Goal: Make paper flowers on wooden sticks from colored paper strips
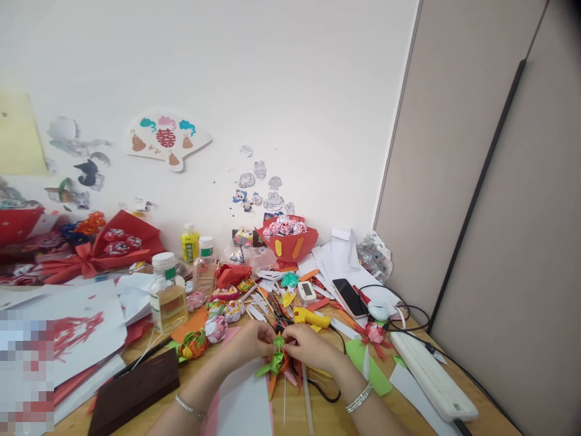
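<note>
Here we have it: green folded-paper piece (278, 362) between left hand (255, 340) and right hand (308, 348), above the brown wooden table (336, 421)!
Just left of the left hand, the orange-and-green paper flower (194, 344); past that, the clear plastic bottle of amber liquid (167, 306); left and nearer, the dark brown rectangular box (136, 393). Just beyond the right hand, the yellow plastic glue gun (314, 317), the flat black phone (348, 297) behind it; well right, the white oblong power strip (436, 378). Beyond both hands, the red paper-wrapped bouquet (284, 242)!
</note>
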`<state>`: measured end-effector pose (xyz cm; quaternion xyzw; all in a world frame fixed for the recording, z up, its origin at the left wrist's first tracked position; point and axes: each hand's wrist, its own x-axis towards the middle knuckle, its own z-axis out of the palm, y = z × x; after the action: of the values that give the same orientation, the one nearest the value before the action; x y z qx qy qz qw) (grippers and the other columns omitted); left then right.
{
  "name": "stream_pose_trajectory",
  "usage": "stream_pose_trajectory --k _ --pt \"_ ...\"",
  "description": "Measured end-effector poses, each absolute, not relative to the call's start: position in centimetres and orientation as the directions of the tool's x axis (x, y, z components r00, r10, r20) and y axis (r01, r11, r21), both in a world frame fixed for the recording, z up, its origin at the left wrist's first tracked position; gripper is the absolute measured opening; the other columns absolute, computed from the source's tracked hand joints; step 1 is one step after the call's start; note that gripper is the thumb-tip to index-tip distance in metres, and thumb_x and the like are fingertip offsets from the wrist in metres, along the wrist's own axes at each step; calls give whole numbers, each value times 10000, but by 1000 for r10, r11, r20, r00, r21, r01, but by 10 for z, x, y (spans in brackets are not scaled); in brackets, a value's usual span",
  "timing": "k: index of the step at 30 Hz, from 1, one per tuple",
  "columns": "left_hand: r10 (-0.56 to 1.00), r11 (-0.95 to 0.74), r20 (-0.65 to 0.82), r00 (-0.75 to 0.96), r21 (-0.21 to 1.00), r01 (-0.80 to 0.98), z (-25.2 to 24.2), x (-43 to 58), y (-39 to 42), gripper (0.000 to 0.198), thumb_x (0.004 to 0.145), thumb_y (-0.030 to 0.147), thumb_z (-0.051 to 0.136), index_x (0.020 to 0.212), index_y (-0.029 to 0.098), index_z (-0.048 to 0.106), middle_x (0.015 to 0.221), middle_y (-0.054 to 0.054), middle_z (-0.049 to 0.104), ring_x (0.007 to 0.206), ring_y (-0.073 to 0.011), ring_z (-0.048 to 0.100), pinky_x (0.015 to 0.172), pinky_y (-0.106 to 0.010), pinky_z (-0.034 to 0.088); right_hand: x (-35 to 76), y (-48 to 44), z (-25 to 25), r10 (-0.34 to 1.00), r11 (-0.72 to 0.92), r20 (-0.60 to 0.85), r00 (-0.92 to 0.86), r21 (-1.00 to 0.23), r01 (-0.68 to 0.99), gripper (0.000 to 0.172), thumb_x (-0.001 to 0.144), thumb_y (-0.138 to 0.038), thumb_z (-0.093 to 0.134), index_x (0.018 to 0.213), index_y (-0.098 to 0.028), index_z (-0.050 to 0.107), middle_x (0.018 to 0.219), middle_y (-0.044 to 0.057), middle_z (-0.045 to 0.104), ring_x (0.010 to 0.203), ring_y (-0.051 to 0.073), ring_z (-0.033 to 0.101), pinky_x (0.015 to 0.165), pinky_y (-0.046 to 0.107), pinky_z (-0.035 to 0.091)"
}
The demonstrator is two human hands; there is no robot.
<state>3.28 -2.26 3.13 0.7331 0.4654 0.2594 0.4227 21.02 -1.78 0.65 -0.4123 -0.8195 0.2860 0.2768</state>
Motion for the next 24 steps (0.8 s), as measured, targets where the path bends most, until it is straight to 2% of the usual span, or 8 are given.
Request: stream_pose_trajectory --k 6,11,16,20,24 --pt "904 -267 31 426 819 508 29 33 -23 16 539 167 569 546 152 573 506 62 550 515 -100 494 492 -197 366 209 -18 4 806 520 203 -556 -691 502 168 690 -93 507 545 -178 501 542 -46 490 540 102 439 481 195 279" --pt "906 -316 69 418 766 560 31 34 -24 66 528 138 533 560 153 590 517 54 547 529 -107 501 495 -198 366 211 -18 6 791 561 236 -564 -649 514 134 678 -100 510 568 -175 509 556 -51 459 570 98 421 499 189 280" --pt "899 -334 85 429 766 549 34 33 -27 53 527 133 531 557 156 569 545 48 548 560 -119 514 530 -212 382 210 -21 9 785 562 253 -565 -674 479 151 664 -86 501 541 -169 472 536 -66 397 526 79 370 469 185 244" --pt "884 -359 109 454 780 512 37 32 -29 50 537 120 516 537 166 535 539 56 531 577 -119 505 552 -213 389 208 -24 11 796 554 259 -547 -675 487 141 654 -65 501 560 -167 520 564 -55 451 548 88 408 489 183 275" --pt "889 -369 131 439 774 515 39 31 -28 76 531 96 501 521 171 496 547 59 515 588 -114 492 568 -205 389 205 -27 14 830 511 267 -490 -718 472 152 670 -56 511 662 -173 608 632 -35 542 601 106 479 540 188 335"
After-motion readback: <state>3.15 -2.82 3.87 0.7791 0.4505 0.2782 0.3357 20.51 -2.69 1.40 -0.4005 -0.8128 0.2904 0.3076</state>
